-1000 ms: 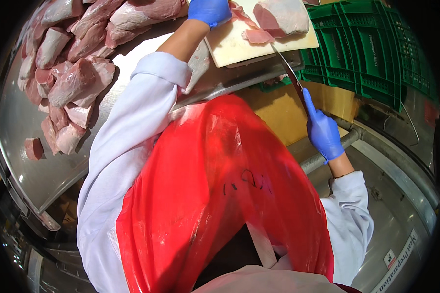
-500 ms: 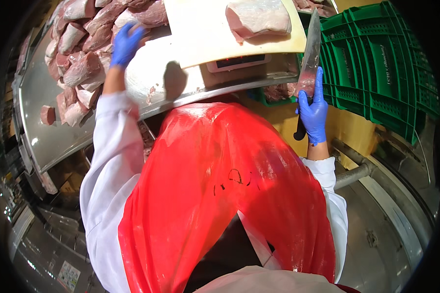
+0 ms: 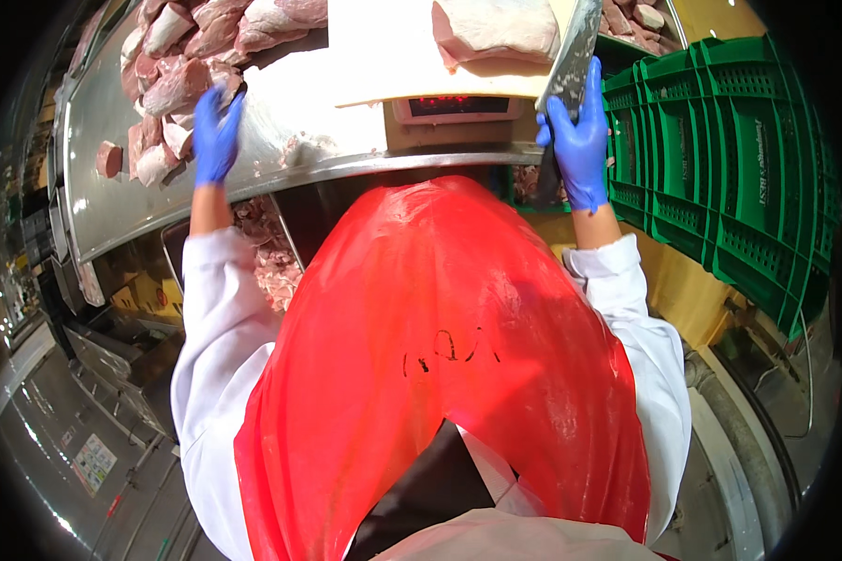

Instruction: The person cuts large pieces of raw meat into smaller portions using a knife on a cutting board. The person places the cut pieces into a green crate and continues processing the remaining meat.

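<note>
My left hand [image 3: 217,140], in a blue glove, is beside the near right side of a pile of raw meat chunks [image 3: 176,89]. Its fingers are stretched and apart, with nothing seen in them. In my right hand [image 3: 580,154], also gloved in blue, is a large knife [image 3: 576,58]; the blade points away from me and its forefinger lies along it. A bigger pale slab of meat [image 3: 498,35] rests on a cream cutting board [image 3: 374,70], just left of the blade. The slab's far side is cut off by the picture's edge.
The steel table [image 3: 94,210] has a raised front rim. A scale with a lit display [image 3: 458,108] sits under the board's near edge. Green crates [image 3: 720,154] stand at the right. Meat trimmings [image 3: 271,257] lie below the table; more meat [image 3: 641,17] is at far right.
My left hand has drawn back toward me from the upper part of the meat pile. My right hand has moved slightly away from me and left with the knife. The view has shifted a little.
</note>
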`<action>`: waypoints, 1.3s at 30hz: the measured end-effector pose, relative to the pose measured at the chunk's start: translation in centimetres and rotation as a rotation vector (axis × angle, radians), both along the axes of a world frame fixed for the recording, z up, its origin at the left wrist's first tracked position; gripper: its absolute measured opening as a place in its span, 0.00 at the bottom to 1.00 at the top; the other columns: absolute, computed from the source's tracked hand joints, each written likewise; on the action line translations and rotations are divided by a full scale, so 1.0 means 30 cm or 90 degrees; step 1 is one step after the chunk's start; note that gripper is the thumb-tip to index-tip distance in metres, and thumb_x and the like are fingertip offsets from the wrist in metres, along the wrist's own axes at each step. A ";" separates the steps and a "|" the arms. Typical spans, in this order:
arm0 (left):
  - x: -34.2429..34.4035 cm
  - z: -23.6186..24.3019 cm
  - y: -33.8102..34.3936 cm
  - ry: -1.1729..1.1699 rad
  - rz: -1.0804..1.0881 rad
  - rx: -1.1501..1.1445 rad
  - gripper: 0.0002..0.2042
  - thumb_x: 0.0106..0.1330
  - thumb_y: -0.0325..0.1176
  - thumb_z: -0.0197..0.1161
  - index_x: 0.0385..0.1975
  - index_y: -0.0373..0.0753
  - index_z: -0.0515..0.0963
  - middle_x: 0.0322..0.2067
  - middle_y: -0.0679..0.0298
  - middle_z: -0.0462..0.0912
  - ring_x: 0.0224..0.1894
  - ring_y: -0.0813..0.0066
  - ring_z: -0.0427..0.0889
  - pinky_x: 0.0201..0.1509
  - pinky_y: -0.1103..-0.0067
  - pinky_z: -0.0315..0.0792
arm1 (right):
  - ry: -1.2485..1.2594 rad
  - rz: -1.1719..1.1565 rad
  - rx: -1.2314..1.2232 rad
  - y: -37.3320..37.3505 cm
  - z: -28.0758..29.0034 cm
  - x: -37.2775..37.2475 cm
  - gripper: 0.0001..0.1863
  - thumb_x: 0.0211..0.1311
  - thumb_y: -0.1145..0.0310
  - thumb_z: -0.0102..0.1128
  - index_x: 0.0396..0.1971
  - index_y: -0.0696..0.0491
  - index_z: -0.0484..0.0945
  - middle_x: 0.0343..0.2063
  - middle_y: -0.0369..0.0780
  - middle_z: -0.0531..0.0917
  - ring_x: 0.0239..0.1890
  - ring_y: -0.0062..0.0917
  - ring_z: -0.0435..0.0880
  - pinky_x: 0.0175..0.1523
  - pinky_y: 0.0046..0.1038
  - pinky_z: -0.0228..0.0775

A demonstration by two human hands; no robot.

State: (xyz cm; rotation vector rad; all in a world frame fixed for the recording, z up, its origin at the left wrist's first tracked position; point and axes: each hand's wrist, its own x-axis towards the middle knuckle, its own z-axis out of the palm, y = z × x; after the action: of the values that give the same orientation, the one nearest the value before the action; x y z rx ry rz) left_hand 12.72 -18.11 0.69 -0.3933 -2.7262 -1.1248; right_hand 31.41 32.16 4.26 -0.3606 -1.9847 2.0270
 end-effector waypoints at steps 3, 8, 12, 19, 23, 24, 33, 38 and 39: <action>-0.115 0.143 0.587 -0.024 -0.271 0.135 0.20 0.74 0.36 0.60 0.60 0.32 0.71 0.57 0.53 0.77 0.59 0.61 0.77 0.64 0.69 0.70 | 0.037 0.011 -0.131 -0.031 0.005 -0.135 0.45 0.66 0.82 0.55 0.78 0.52 0.40 0.33 0.40 0.81 0.25 0.19 0.79 0.24 0.21 0.76; -0.233 -0.030 1.056 -0.174 -0.350 0.147 0.15 0.77 0.37 0.48 0.50 0.35 0.76 0.42 0.55 0.81 0.45 0.61 0.78 0.56 0.71 0.72 | 0.085 -0.043 -0.179 -0.083 -0.019 -0.326 0.38 0.66 0.83 0.54 0.74 0.54 0.52 0.32 0.42 0.81 0.24 0.23 0.81 0.25 0.23 0.78; -0.066 -0.034 0.990 0.366 -0.471 0.034 0.15 0.73 0.35 0.60 0.54 0.33 0.74 0.52 0.51 0.77 0.56 0.55 0.78 0.62 0.68 0.72 | 0.081 0.188 -0.225 0.208 -0.066 -0.582 0.33 0.64 0.77 0.52 0.70 0.57 0.58 0.23 0.42 0.83 0.22 0.29 0.84 0.26 0.33 0.77; 0.104 0.058 0.887 0.242 -0.191 0.049 0.21 0.53 0.37 0.76 0.45 0.38 0.76 0.43 0.55 0.78 0.47 0.55 0.79 0.53 0.67 0.74 | 0.079 0.163 0.103 0.125 0.163 -0.485 0.43 0.63 0.81 0.52 0.77 0.53 0.48 0.27 0.37 0.81 0.18 0.16 0.77 0.22 0.19 0.71; 0.059 0.051 0.914 0.164 -0.136 0.049 0.20 0.53 0.38 0.77 0.41 0.37 0.77 0.36 0.56 0.80 0.38 0.64 0.82 0.45 0.72 0.77 | 0.049 0.077 0.091 -0.042 0.104 -0.280 0.41 0.67 0.77 0.58 0.77 0.46 0.52 0.34 0.38 0.83 0.25 0.16 0.80 0.28 0.19 0.76; 0.063 0.038 0.937 0.074 -0.124 0.078 0.20 0.54 0.39 0.77 0.40 0.36 0.78 0.33 0.58 0.82 0.34 0.68 0.83 0.41 0.74 0.78 | 0.029 0.067 0.123 -0.069 0.082 -0.260 0.41 0.67 0.77 0.57 0.77 0.45 0.53 0.29 0.36 0.83 0.23 0.16 0.79 0.28 0.22 0.77; 0.091 -0.003 0.968 -0.041 -0.027 0.259 0.05 0.63 0.28 0.68 0.32 0.33 0.82 0.25 0.67 0.85 0.28 0.86 0.80 0.37 0.83 0.77 | 0.110 0.117 0.747 -0.129 0.036 -0.311 0.42 0.63 0.71 0.59 0.76 0.40 0.54 0.24 0.45 0.83 0.22 0.39 0.84 0.28 0.39 0.78; 0.107 -0.009 0.946 -0.036 -0.009 0.270 0.04 0.61 0.28 0.68 0.29 0.34 0.82 0.23 0.63 0.85 0.26 0.80 0.82 0.35 0.80 0.78 | 0.005 0.228 0.869 -0.105 0.055 -0.217 0.45 0.57 0.74 0.58 0.76 0.37 0.56 0.22 0.44 0.81 0.21 0.40 0.83 0.26 0.40 0.76; 0.111 -0.014 0.939 -0.034 -0.005 0.280 0.05 0.60 0.29 0.67 0.28 0.34 0.82 0.22 0.60 0.85 0.24 0.78 0.82 0.34 0.79 0.78 | -0.001 0.251 0.881 -0.086 0.071 -0.179 0.45 0.57 0.75 0.58 0.76 0.37 0.55 0.21 0.44 0.80 0.20 0.40 0.83 0.25 0.41 0.76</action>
State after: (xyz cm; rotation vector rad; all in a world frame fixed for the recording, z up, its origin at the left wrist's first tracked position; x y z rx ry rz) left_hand 16.06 10.06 0.27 -0.3094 -2.4175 -1.7023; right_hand 26.03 29.58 6.40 0.3592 -2.9839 0.3570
